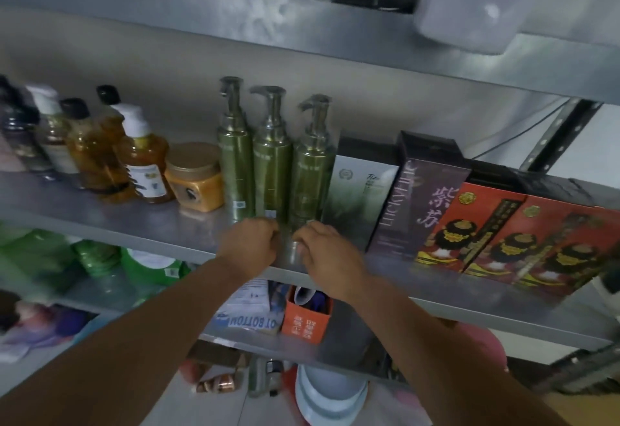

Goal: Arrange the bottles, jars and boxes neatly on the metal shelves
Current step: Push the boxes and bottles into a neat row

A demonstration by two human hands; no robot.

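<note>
Three green pump bottles stand in a row on the middle shelf, beside a white box. The left hand and the right hand are curled at the bottle bases; whether anything is gripped cannot be told. The bases are best slid level and pushed low, so that nothing is tipped.

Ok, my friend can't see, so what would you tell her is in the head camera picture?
The left hand and right hand are at the feet of three green pump bottles standing in a row on a metal shelf. To their left stand amber bottles and a jar, to their right boxes.
</note>
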